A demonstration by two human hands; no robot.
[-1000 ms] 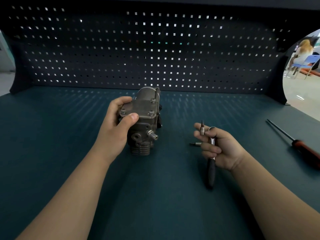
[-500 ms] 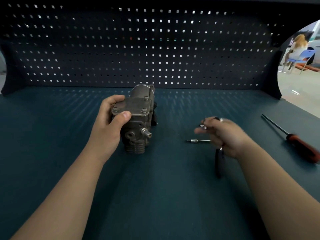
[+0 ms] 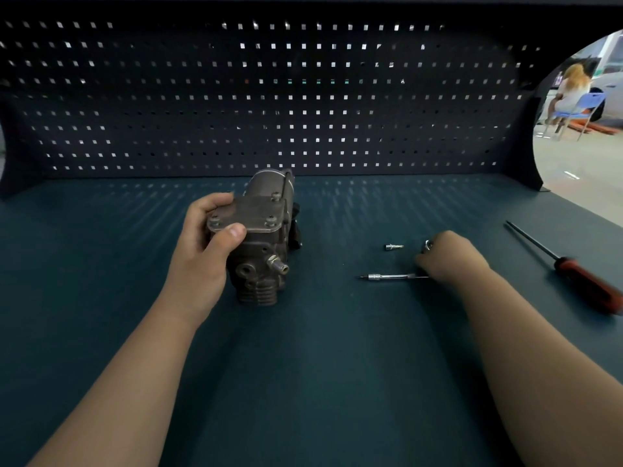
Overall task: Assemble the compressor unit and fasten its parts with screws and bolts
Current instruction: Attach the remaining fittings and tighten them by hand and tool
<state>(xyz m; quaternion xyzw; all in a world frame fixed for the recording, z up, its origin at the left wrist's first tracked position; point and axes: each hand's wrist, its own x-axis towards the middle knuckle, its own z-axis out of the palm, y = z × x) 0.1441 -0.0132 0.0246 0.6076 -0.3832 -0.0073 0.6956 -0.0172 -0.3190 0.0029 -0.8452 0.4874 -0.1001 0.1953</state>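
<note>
The left hand (image 3: 202, 251) grips the compressor unit (image 3: 266, 237), thumb over its top plate (image 3: 249, 214), on the bench (image 3: 303, 365). Right of the unit lie a small bit (image 3: 393, 246) and a slim extension bar (image 3: 391, 276). The right hand (image 3: 451, 257) rests curled at the bar's far end; I cannot tell whether it grips anything.

The left hand (image 3: 205, 251) grips the compressor unit (image 3: 266, 251) by its bolted top plate, thumb on the plate's near edge, the unit standing on the teal counter (image 3: 320, 365). The right hand (image 3: 450, 256) rests knuckles-up, fingers curled round a metal tool (image 3: 428, 245) (only its shiny tip shows). A small bit (image 3: 393, 246) and a slim extension bar (image 3: 391, 276) lie just left of it; a red-handled screwdriver (image 3: 573, 271) lies further right.
</note>
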